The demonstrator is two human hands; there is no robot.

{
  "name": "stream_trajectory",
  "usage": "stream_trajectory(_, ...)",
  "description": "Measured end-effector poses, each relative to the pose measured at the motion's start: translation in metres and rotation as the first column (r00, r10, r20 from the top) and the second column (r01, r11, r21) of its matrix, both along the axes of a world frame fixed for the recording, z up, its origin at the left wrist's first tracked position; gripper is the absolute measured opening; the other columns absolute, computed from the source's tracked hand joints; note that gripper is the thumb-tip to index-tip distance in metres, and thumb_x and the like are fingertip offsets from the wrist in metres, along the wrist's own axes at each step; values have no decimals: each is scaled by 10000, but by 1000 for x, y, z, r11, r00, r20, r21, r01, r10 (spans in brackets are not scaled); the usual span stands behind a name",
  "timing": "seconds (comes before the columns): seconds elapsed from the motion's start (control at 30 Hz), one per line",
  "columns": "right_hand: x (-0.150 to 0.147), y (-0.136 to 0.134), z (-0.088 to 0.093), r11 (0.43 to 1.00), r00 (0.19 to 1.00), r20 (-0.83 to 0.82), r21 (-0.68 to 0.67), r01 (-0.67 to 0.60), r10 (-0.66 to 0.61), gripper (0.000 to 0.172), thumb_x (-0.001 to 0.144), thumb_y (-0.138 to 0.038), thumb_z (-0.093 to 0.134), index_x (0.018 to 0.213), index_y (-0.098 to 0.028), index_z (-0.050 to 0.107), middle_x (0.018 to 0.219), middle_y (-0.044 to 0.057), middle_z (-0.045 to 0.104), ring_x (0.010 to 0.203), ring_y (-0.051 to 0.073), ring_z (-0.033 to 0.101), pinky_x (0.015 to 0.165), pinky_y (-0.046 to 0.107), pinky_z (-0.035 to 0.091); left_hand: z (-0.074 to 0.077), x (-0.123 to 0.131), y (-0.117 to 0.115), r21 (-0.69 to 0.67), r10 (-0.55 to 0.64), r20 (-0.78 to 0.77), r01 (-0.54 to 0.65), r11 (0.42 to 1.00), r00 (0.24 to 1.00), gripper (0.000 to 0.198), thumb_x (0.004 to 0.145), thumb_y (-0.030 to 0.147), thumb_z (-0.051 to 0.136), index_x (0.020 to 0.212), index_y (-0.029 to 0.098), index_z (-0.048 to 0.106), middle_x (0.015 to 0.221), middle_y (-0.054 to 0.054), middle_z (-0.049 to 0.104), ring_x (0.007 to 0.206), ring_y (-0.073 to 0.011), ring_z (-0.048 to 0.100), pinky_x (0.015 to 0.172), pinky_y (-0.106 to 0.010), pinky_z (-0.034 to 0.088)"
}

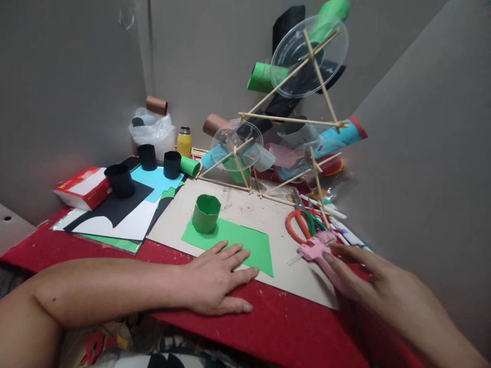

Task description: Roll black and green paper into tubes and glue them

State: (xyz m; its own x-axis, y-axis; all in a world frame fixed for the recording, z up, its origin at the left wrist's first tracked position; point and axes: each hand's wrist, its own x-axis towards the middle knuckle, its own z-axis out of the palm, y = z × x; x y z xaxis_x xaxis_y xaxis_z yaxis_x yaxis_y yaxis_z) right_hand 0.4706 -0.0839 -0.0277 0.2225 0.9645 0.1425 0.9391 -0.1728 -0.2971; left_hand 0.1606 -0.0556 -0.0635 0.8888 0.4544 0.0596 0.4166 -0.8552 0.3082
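My left hand lies flat with its fingers spread over the near edge of a piece of green paper. A green paper cup-like tube stands upright on that paper's left part. At the right, my right hand has its thumb and fingers around a pink glue gun; part of its handle is hidden by the hand. A clear stick pokes out from the gun's left side. Just beyond lie scissors with orange handles and a tool with green handles.
A beige board covers part of the red table. Behind it rises a frame of wooden sticks, clear plastic lids and paper tubes. Black tubes, coloured sheets, a red-white box and a yellow bottle stand left.
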Motion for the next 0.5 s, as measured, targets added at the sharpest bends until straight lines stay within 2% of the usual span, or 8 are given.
stream_trajectory(0.1,-2,-1,-3,997,998,17,46,-68,67,556,780,-670,469,1045,-251,719,1126,115,716,928,377,692,682,456,537,-1,0,0,-22,-16,-5,15,1000,1000,694,926,612,361,1459,168,367,1525,-221,309,1433,-367,225,1138,-555,218)
stream_trajectory(0.27,-5,-4,-9,973,985,60,158,-167,159,526,824,-627,484,1055,-214,712,1073,120,732,901,353,699,661,429,540,0,0,2,-63,-26,14,27,998,1000,684,929,598,375,1458,164,371,1530,-217,300,1429,-369,237,1138,-570,219)
stream_trajectory(0.5,4,-10,-6,978,993,63,181,-106,96,427,858,-544,462,962,-218,717,964,101,752,805,302,706,642,389,522,2,0,3,-50,-22,16,23,998,1000,634,913,532,481,1434,178,414,1505,-194,366,1408,-370,292,1131,-578,256)
